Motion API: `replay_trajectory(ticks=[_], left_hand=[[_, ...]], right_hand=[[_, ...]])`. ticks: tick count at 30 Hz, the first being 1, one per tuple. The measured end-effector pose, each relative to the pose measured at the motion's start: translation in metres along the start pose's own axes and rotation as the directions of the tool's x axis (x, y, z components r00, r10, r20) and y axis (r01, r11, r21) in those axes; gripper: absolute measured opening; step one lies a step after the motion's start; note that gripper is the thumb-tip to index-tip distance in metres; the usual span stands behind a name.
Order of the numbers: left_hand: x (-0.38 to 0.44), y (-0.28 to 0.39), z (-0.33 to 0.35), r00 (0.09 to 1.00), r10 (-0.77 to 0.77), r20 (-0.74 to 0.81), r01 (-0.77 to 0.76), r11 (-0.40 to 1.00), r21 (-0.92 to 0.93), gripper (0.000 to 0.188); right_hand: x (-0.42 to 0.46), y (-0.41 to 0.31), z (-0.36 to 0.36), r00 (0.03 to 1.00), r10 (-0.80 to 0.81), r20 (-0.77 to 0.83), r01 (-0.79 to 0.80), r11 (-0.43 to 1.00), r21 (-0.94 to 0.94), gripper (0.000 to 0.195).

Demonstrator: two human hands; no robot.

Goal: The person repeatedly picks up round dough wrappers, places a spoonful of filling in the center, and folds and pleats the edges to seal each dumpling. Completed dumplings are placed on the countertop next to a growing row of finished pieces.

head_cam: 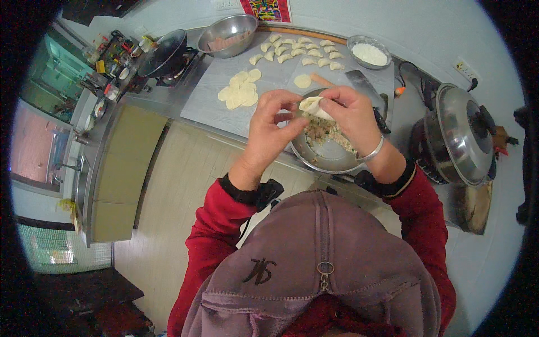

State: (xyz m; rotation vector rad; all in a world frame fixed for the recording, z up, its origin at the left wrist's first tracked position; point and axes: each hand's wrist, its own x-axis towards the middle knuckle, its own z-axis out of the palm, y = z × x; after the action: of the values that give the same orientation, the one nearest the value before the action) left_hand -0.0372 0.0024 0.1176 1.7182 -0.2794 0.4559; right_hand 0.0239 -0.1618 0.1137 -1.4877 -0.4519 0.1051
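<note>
A partly folded dumpling wrapper [316,108] with filling showing at its left end is pinched between the thumb and fingers of my right hand [356,111]. My left hand [273,120] is at the wrapper's left end, its index fingertip at the edge and its thumb lower and apart. Whether that fingertip touches the dough is hard to tell. Below both hands is a round metal bowl [326,165] with minced filling [322,131] spread along its upper side; my right hand hides part of the rim.
Several folded dumplings [297,52], overlapping round wrappers [240,90], a single wrapper [302,81], a rolling pin [322,80] and a cleaver [365,84] lie on the grey worktop. Around them stand a flour bowl [370,54], a steel basin [227,36], a wok [164,52] and a lidded pot [463,135].
</note>
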Motion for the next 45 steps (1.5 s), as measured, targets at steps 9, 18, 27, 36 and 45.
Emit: replay_trajectory(ticks=[9, 18, 27, 36, 45], left_hand=[[0.002, -0.016, -0.006, 0.994, 0.105, 0.016, -0.106, 0.988, 0.107, 0.018], [0.011, -0.024, -0.02, 0.86, -0.461, 0.217, 0.474, 0.566, -0.674, 0.006], [0.009, -0.037, -0.033, 0.959, -0.251, 0.135, 0.274, 0.94, -0.204, 0.006], [0.015, -0.044, -0.036, 0.988, -0.116, 0.101, 0.132, 0.977, -0.168, 0.016], [0.016, -0.051, -0.044, 0.967, -0.206, 0.149, 0.236, 0.947, -0.22, 0.007]], right_hand=[[-0.001, -0.002, 0.014, 1.0, -0.015, -0.006, 0.014, 0.994, -0.11, 0.012], [-0.004, -0.002, 0.022, 0.997, -0.058, 0.044, 0.063, 0.988, -0.143, 0.011], [-0.001, 0.007, 0.031, 0.991, -0.127, 0.034, 0.13, 0.982, -0.14, 0.01], [0.007, 0.015, 0.035, 0.973, -0.226, 0.053, 0.233, 0.944, -0.234, 0.011], [0.006, 0.021, 0.046, 0.982, -0.178, 0.055, 0.187, 0.934, -0.305, 0.011]])
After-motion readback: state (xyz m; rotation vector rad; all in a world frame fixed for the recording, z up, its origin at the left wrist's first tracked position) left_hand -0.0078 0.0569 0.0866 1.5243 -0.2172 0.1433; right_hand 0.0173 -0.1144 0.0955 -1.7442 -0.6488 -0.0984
